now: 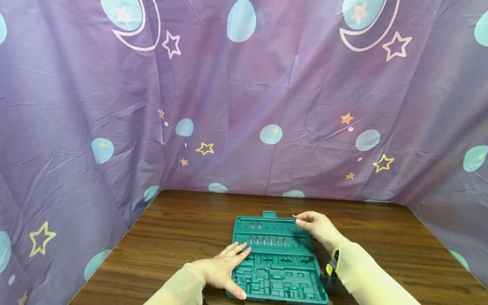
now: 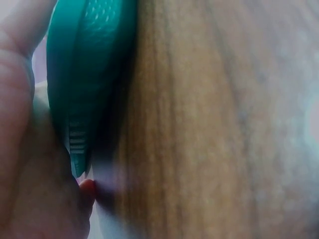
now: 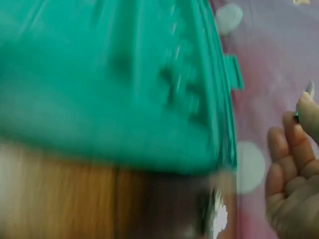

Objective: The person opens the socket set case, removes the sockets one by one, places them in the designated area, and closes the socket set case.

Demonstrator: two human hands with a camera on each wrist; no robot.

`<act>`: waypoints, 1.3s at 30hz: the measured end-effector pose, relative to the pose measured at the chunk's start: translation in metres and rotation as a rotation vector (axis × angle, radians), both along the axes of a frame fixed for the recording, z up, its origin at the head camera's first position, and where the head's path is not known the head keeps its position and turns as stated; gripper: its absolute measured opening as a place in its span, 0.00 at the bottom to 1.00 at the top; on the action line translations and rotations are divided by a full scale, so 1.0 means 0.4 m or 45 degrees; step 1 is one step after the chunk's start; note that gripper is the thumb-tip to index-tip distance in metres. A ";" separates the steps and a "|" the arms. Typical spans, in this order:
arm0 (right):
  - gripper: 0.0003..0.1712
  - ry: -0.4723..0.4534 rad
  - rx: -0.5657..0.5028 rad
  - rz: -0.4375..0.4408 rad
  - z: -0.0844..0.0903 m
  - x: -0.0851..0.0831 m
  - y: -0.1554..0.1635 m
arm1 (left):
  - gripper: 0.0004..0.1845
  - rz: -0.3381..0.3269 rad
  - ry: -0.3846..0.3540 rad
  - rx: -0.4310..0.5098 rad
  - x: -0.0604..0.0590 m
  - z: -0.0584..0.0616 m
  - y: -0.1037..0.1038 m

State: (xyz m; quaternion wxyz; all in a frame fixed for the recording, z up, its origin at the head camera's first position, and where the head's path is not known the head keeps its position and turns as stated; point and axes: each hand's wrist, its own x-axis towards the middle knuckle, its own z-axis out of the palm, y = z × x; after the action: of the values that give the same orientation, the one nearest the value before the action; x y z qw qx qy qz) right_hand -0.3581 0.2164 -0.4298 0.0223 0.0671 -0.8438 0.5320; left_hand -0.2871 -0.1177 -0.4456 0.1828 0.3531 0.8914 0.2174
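An open green plastic case (image 1: 280, 250) with moulded slots lies on the table. Small metal screwdriver bits (image 1: 264, 240) stand in its upper half: several in the lower row, two in the row above. My left hand (image 1: 221, 270) rests on the left side of the case with fingers spread; its fingers (image 2: 15, 114) are beside the green case edge (image 2: 92, 64) in the left wrist view. Over the upper right corner, my right hand (image 1: 322, 228) pinches a small screwdriver bit (image 1: 295, 216) between thumb and fingers. That bit (image 3: 311, 88) is partly hidden in the right wrist view.
The case rests on a dark wood-grain table (image 1: 183, 228), with a latch tab (image 1: 269, 214) at its far edge. A purple curtain (image 1: 236, 97) with moons and stars hangs behind and at both sides. A dark strapped device (image 1: 331, 269) sits at the right wrist.
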 end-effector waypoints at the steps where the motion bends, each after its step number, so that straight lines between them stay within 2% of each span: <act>1: 0.16 0.000 -0.005 0.004 -0.002 0.002 0.014 | 0.58 0.001 0.004 0.000 0.000 0.000 0.000; 4: 0.14 0.022 0.018 0.004 -0.007 0.007 0.054 | 0.58 0.003 0.011 -0.003 -0.001 0.001 -0.001; 9: 0.08 0.112 0.226 -0.030 -0.025 0.020 0.114 | 0.58 0.001 0.013 -0.001 -0.001 0.001 -0.003; 16: 0.08 0.061 0.293 0.014 -0.057 0.045 0.167 | 0.58 0.002 0.001 -0.005 -0.003 -0.003 -0.008; 22: 0.08 0.069 0.372 -0.011 -0.079 0.050 0.172 | 0.58 0.007 0.014 -0.004 -0.002 -0.006 -0.009; 29: 0.08 0.087 0.471 -0.057 -0.079 0.048 0.166 | 0.58 0.003 0.007 -0.002 -0.004 -0.008 -0.005; 39: 0.11 0.099 0.484 -0.077 -0.073 0.051 0.162 | 0.58 0.001 0.016 -0.013 -0.005 -0.006 -0.001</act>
State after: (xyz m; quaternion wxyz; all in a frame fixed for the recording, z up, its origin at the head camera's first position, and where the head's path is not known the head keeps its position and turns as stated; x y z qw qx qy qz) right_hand -0.3377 0.2812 -0.4591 0.0576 0.0652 -0.9292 0.3591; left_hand -0.2890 -0.1181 -0.4480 0.1791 0.3531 0.8938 0.2108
